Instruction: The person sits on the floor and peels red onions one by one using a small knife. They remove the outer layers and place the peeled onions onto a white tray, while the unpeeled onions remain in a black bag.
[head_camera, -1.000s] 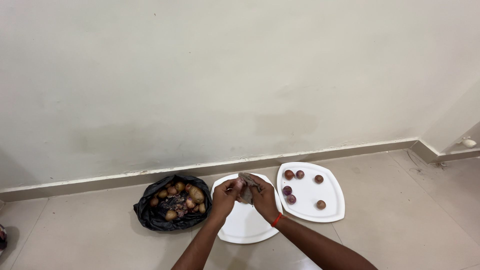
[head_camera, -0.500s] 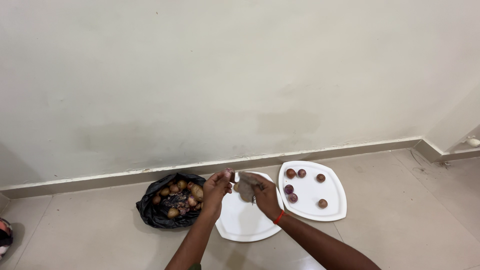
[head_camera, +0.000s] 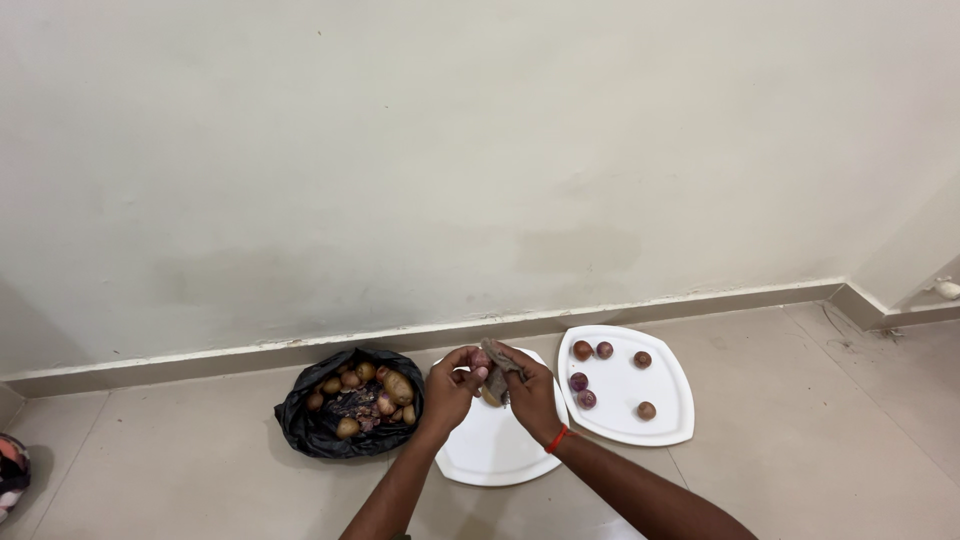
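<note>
My left hand (head_camera: 450, 388) and my right hand (head_camera: 528, 390) meet above a white plate (head_camera: 490, 450) on the floor. Between them I hold a small onion (head_camera: 481, 359) and a greyish cloth (head_camera: 496, 372). The right hand grips the cloth against the onion, the left hand's fingers pinch the onion from the other side. A red band circles my right wrist (head_camera: 557, 438). To the right lies a second white plate (head_camera: 660, 420) with several small reddish onions (head_camera: 582, 350) on it.
A black plastic bag (head_camera: 300, 425) with several potatoes and onions lies open to the left, near the skirting. The cream wall (head_camera: 450, 150) rises just behind. A corner of the room is at the right, and a coloured object shows at the left edge (head_camera: 8, 470).
Half a second ago my left hand had drawn away to the left, fingers spread. It has come back and pinches the onion against the cloth in my right hand.
</note>
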